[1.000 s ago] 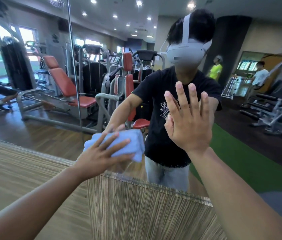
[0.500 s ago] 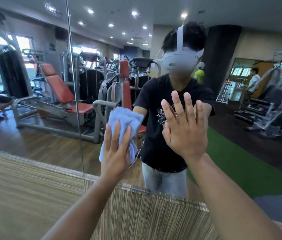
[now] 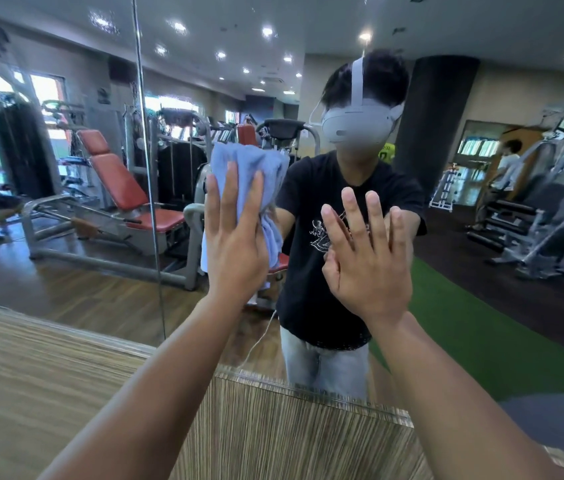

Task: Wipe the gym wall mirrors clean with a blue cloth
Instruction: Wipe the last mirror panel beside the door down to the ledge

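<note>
Blue cloth (image 3: pixel 256 168) sits mid-frame, pressed on the mirror (image 3: pixel 481 289) by the left hand (image 3: pixel 235 237), fingers straight and pointing up. Right hand (image 3: pixel 367 261), just beside, is open too, palm to the mirror.

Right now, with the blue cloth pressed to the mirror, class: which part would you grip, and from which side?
Probably the gathered lower folds of the blue cloth, from its right side: there it narrows into a bunch, clear of the left hand pressing it flat.
</note>
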The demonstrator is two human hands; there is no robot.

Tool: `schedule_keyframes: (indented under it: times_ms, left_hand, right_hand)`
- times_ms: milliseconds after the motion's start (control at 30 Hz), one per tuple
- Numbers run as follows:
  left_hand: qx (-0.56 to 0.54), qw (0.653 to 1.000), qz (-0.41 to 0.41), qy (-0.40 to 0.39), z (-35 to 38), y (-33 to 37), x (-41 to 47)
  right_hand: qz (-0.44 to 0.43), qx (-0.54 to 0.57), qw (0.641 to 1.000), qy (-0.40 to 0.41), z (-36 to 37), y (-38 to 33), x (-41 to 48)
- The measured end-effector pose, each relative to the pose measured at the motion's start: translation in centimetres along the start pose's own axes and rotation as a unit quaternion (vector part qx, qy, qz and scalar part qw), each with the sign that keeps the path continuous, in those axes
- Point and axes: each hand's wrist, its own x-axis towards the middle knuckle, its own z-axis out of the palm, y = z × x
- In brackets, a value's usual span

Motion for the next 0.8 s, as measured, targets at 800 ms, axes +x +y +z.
schedule_keyframes:
  times_ms: [800]
  left_hand:
    - [0.023, 0.999, 0.010, -0.046, 0.4, 0.7, -3.7]
  right_hand:
    - [0.000, 0.006, 1.000, 0.017, 0.3, 0.1, 0.1]
